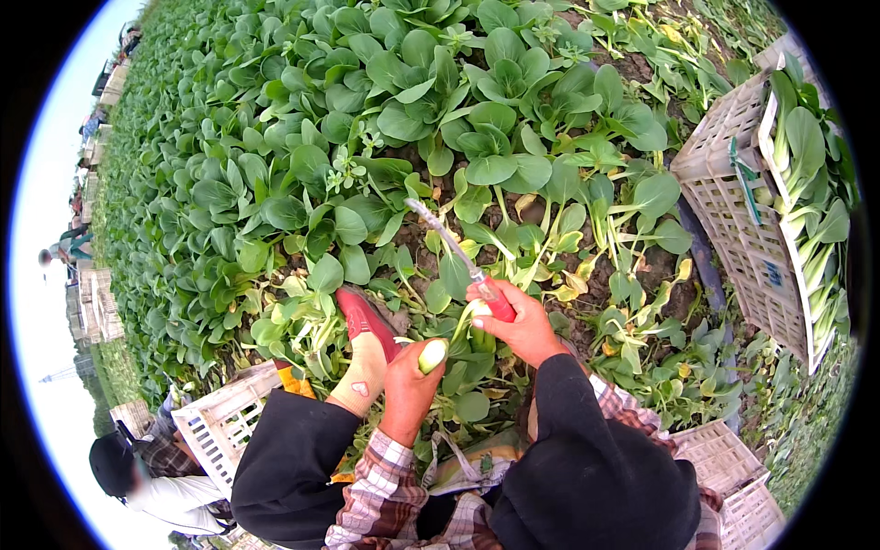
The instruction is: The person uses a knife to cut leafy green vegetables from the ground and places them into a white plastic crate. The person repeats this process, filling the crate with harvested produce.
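My left hand (pixel 410 386) is closed around a head of bok choy, its pale cut stem end (pixel 432 356) pointing up between thumb and fingers. In my right hand (pixel 524 326) is a harvesting knife with a red handle (pixel 496 300). Its narrow, slightly curved blade (pixel 443 237) points up and away over the plants. A second pale bok choy base (pixel 482 313) sits against the right thumb, below the handle; whether it is gripped too is unclear. A thin stalk (pixel 454 327) stretches between the hands. Loose trimmed leaves (pixel 472 405) lie beneath them.
Standing bok choy (pixel 289 137) fills the far side. A tilted plastic crate (pixel 739 199) full of bok choy is at right. More crates stand at lower right (pixel 718 454) and lower left (pixel 227 419), near another person (pixel 165 474). My red shoe (pixel 368 320) rests among leaves.
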Available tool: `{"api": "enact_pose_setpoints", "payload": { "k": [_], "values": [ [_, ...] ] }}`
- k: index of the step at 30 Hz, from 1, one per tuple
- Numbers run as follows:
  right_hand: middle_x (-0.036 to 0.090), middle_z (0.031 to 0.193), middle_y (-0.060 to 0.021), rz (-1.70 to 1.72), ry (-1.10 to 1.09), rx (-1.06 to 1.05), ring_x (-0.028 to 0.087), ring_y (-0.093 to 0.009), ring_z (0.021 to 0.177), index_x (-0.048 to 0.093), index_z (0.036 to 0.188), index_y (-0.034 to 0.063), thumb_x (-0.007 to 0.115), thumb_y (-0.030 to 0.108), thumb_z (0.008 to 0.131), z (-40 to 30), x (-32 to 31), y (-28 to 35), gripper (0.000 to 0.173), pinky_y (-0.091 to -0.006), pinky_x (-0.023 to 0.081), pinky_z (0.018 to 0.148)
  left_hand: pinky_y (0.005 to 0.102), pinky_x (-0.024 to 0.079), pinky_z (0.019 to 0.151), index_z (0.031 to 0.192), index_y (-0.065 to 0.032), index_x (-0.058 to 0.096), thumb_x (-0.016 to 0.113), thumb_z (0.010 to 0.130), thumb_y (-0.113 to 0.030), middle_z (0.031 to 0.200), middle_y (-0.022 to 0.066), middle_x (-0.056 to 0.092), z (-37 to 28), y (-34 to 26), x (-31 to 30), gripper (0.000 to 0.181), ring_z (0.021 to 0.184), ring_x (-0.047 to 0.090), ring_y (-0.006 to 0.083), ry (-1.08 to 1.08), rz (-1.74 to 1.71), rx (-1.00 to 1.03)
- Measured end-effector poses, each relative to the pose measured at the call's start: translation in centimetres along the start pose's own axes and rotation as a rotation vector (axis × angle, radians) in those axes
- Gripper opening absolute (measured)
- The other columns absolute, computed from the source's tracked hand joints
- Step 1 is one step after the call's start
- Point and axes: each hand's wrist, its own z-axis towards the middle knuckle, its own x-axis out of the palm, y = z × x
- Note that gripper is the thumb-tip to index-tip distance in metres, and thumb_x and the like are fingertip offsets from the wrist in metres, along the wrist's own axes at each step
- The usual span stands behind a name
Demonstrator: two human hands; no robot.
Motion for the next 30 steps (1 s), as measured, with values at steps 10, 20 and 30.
{"api": "enact_pose_setpoints", "payload": {
  "k": [10,20,30],
  "values": [
    [0.063,0.121,-0.0062,-0.111,0.077,-0.061,0.058,-0.014,0.111,0.055,0.125,0.0018,0.071,0.005,0.086,-1.4,-0.9,5.9,0.042,-0.03,0.046,0.097,0.0333,0.05,0.088,0.124,0.0,0.058,0.073,0.084,-0.013,0.117,0.0152,0.066,1.3,-4.4,-4.1,0.044,0.105,0.064,0.0217,0.125,-0.182,-0.105],
    [0.066,0.104,-0.0088,-0.386,-0.261,0.041,0.063,-0.017,0.088,0.048,0.135,0.0054,0.067,0.022,0.092,4.5,-3.2,2.8,0.05,-0.0305,0.051,0.081,0.0441,0.05,0.076,0.093,-0.0048,0.066,0.073,0.068,-0.026,0.081,0.0145,0.066,18.8,-7.3,-3.1,0.034,0.083,0.063,0.0333,0.05,0.516,0.392],
    [0.066,0.113,-0.0168,-0.474,-0.087,-0.039,0.067,-0.025,0.096,0.043,0.143,0.0105,0.056,0.025,0.097,5.8,-2.4,0.5,0.049,-0.033,0.05,0.084,0.0397,0.036,0.095,0.101,-0.0074,0.072,0.068,0.073,-0.019,0.143,0.0152,0.044,23.7,3.2,-0.8,0.031,0.126,0.043,0.0289,0.349,1.189,0.391]
  ]
}}
